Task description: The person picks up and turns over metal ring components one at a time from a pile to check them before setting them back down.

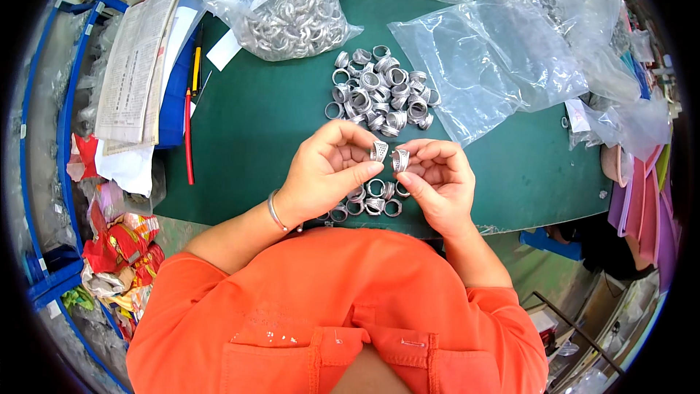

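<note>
My left hand point(329, 162) pinches a silver ring point(378, 151) between thumb and forefinger, its patterned face showing. Close beside it, my right hand point(440, 181) grips a second silver ring point(400, 160) the same way. The two rings are held upright, a small gap apart. Beyond my hands lies a heap of silver rings point(379, 91) on the green table point(255, 117). Nearer to me, a smaller group of rings point(375, 206) sits below my hands, partly hidden by them.
A clear bag full of rings point(299, 22) stands at the far left, and an open plastic bag point(474, 66) lies at the right. Papers point(138, 66), a red pen point(188, 138) and a yellow-black cutter point(197, 69) are on the left. Blue shelving point(69, 102) borders the table.
</note>
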### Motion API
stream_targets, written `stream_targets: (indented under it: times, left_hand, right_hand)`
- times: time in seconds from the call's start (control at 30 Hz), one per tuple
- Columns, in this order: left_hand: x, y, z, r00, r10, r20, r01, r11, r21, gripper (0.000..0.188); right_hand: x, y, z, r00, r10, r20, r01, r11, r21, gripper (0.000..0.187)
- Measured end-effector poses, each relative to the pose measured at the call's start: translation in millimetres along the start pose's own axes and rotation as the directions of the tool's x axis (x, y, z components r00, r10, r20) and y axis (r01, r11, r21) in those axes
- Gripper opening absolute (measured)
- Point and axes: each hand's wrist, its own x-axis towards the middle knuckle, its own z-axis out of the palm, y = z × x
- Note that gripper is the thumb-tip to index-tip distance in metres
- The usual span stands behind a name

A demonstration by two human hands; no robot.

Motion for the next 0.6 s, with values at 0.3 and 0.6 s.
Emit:
stream_targets:
  times: [0.3, 0.6]
  left_hand:
    - [-4.5, 7.0, -0.1, 0.971, -0.235, 0.053, 0.236, 0.971, -0.022, 0.028]
    - [-4.5, 2.3, -4.5, 0.963, -0.265, 0.045, 0.268, 0.956, -0.118, 0.025]
  right_hand:
    - [0.9, -2.9, 3.4, 0.999, -0.025, 0.039, 0.030, 0.988, -0.152, 0.032]
    - [0.9, -3.9, 5.2, 0.998, -0.041, 0.041, 0.051, 0.956, -0.288, 0.033]
